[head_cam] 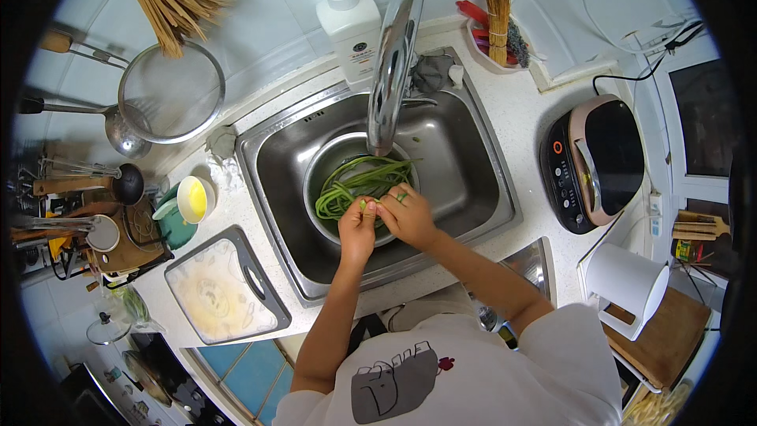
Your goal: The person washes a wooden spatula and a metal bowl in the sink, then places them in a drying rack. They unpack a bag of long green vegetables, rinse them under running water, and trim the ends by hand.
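Observation:
Over the near rim of a round metal basin (311,213), my left hand (358,228) and my right hand (409,216) meet fingertip to fingertip. Both pinch a short piece of green bean (363,205). A bit of green also shows between the fingers of my right hand. Long green beans (378,175) lie heaped in the basin, which stands in the left part of a stainless steel sink (467,189). Above the basin's far side hangs the curved chrome faucet (397,65); no running water can be made out.
A white pump bottle (350,35) stands behind the sink. Left are a cutting board (222,293) and a white bowl (196,200) with something yellow inside. Right are a black-and-pink countertop appliance (591,163) and a white pitcher (624,284). A mesh strainer (171,92) hangs on the wall.

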Tool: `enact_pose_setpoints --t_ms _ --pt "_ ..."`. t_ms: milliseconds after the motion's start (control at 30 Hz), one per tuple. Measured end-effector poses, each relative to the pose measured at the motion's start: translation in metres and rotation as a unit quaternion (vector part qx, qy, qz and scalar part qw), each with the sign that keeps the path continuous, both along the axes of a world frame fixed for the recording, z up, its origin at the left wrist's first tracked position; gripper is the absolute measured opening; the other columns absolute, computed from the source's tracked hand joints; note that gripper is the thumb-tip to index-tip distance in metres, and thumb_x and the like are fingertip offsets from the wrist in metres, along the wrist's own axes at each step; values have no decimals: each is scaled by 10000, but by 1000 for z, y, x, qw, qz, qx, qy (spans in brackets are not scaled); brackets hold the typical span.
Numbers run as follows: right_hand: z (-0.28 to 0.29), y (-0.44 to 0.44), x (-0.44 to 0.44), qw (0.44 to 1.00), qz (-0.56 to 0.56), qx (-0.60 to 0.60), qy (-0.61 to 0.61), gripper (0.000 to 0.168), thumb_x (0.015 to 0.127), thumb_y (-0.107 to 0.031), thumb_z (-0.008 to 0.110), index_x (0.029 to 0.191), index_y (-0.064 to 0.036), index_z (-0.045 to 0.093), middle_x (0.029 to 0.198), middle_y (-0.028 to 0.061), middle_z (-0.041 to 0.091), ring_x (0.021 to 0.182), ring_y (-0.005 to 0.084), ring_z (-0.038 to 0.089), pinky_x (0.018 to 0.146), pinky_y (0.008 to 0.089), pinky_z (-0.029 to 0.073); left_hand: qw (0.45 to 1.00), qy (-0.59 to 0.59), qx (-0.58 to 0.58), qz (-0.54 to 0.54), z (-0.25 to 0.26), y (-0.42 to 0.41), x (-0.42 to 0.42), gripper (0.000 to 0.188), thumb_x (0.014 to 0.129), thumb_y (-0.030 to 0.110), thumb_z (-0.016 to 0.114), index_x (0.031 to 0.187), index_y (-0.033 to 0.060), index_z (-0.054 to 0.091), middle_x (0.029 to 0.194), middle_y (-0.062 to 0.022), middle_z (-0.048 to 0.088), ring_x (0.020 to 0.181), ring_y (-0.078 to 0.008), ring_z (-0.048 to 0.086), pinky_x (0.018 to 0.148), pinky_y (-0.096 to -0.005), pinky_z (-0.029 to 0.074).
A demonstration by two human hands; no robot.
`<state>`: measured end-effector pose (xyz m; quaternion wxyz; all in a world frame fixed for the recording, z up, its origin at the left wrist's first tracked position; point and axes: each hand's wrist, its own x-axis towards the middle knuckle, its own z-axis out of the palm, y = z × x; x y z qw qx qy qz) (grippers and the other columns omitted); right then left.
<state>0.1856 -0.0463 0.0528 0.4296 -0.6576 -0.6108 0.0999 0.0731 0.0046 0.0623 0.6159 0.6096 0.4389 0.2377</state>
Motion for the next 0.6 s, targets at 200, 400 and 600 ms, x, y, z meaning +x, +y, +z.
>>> enact_pose_setpoints --t_ms 200,400,600 --pt "-23 -23 2 998 19 -61 -27 65 699 -105 551 734 -52 541 711 96 498 711 256 497 607 328 435 993 54 81 67 -9 2 -11 184 845 148 464 786 -10 536 702 -50 595 653 -85 509 621 -211 402" --pt "-82 -46 77 915 -137 -334 -183 124 642 -115 611 755 -72 584 845 116 541 855 250 508 715 361 430 988 2 105 109 -5 24 -22 202 859 170 444 811 -9 526 685 -48 576 639 -85 496 632 -208 393" --pt "-122 19 53 943 -65 -300 -129 216 639 -112 615 844 -49 589 935 143 544 926 261 493 743 354 420 992 -2 76 99 -12 17 -27 204 864 169 431 820 -10 518 642 -35 527 625 -80 479 609 -205 387"
